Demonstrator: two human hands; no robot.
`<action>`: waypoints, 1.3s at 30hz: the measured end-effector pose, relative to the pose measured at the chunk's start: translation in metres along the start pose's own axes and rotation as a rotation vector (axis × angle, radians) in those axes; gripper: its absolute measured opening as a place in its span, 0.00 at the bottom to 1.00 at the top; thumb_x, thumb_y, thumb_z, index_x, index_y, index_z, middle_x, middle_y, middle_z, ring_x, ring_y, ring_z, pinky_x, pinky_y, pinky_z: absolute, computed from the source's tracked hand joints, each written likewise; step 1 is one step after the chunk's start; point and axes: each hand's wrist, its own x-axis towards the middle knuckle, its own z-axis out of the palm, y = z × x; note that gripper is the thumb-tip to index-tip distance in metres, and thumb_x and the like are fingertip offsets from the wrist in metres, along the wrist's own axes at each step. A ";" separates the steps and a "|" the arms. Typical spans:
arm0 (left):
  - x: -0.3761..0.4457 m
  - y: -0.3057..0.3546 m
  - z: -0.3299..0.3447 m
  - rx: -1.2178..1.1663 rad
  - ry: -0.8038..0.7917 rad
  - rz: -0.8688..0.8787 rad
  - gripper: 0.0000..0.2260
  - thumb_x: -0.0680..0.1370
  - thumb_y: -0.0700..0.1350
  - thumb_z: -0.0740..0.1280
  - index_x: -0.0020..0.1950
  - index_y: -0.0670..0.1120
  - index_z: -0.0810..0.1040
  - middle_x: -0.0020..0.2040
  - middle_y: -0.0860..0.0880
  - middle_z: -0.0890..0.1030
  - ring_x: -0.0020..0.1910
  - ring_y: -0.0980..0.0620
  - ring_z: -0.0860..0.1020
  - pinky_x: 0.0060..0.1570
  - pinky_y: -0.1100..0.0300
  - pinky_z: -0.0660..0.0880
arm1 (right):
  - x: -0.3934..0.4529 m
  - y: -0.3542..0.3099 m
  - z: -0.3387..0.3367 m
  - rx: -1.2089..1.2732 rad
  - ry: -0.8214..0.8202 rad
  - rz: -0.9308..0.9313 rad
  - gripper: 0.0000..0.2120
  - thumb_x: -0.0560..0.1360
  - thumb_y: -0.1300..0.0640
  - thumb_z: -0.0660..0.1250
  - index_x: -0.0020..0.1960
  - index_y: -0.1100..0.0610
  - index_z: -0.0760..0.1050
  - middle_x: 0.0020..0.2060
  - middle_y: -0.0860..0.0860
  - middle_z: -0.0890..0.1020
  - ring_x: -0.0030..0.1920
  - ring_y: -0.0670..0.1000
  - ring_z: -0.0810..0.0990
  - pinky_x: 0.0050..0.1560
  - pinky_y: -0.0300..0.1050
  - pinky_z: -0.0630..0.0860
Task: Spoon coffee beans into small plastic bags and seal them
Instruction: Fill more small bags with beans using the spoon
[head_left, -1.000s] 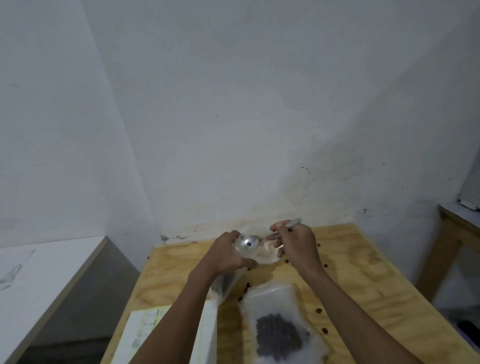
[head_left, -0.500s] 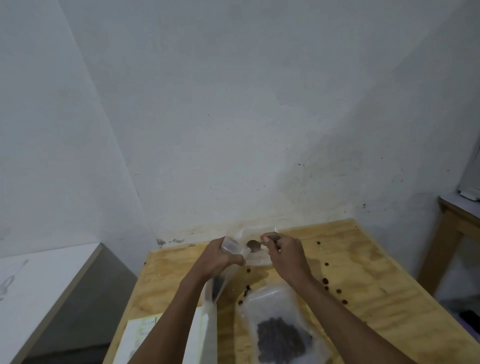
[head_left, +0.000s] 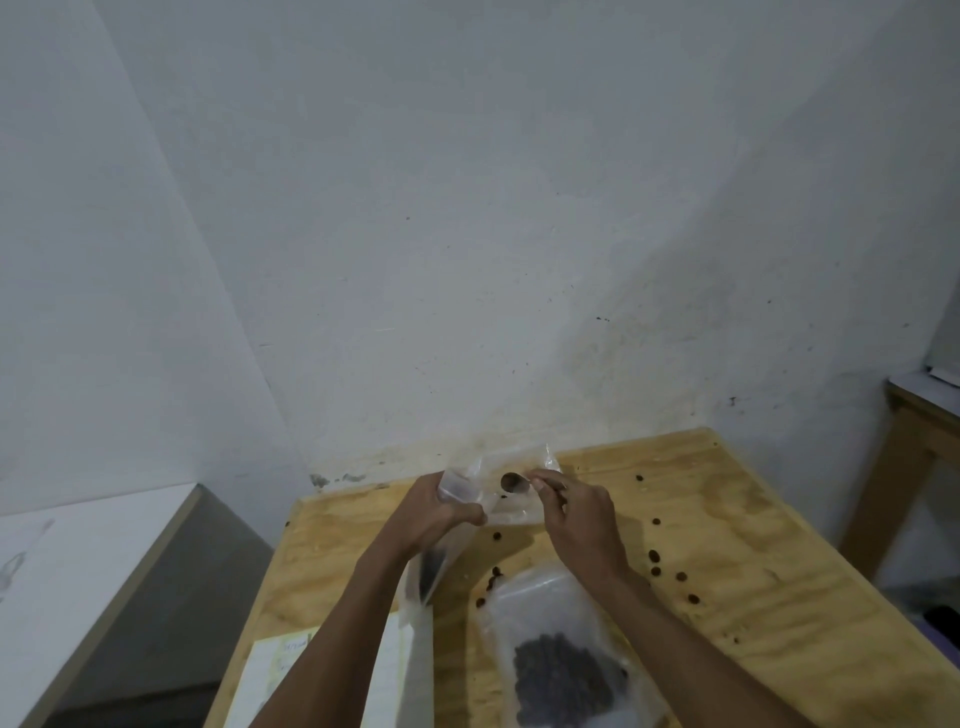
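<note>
My left hand (head_left: 434, 514) grips the top of a small clear plastic bag (head_left: 434, 564) that hangs down with a few dark beans inside. My right hand (head_left: 576, 519) pinches a metal spoon (head_left: 514, 483) whose bowl sits inside the mouth of another clear bag (head_left: 511, 506) lying against the back of the plywood table (head_left: 727, 530). A larger clear bag holding a dark pile of coffee beans (head_left: 561, 670) lies on the table near me, between my forearms.
Loose beans (head_left: 655, 557) are scattered on the table right of my hands. A paper sheet (head_left: 280, 670) lies at the front left. A white surface (head_left: 78, 551) stands left of the table, a wooden table (head_left: 919, 431) at the far right. The wall is close behind.
The spoon has turned from raised, with its shiny bowl facing me, to pointing into the bag mouth. My right hand has dropped lower, and both hands have come a little nearer.
</note>
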 end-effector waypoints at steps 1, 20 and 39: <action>0.001 0.000 0.000 -0.001 -0.002 -0.001 0.16 0.62 0.52 0.74 0.49 0.54 0.82 0.46 0.54 0.85 0.43 0.57 0.83 0.41 0.60 0.80 | 0.000 0.000 0.000 -0.005 -0.022 0.004 0.10 0.82 0.58 0.67 0.57 0.51 0.86 0.35 0.50 0.86 0.30 0.49 0.81 0.33 0.44 0.78; 0.054 0.037 0.019 -0.312 0.036 0.055 0.24 0.63 0.53 0.74 0.44 0.32 0.79 0.41 0.41 0.80 0.42 0.45 0.80 0.44 0.51 0.73 | 0.031 0.010 -0.014 0.673 -0.073 0.866 0.08 0.77 0.68 0.65 0.48 0.67 0.83 0.33 0.60 0.83 0.22 0.49 0.73 0.21 0.37 0.66; 0.029 0.024 0.009 -0.108 -0.028 0.026 0.11 0.67 0.43 0.77 0.47 0.49 0.83 0.42 0.53 0.85 0.43 0.54 0.84 0.39 0.62 0.80 | 0.021 0.014 -0.017 0.721 0.177 0.860 0.08 0.77 0.67 0.65 0.48 0.65 0.83 0.37 0.61 0.86 0.22 0.48 0.73 0.23 0.39 0.70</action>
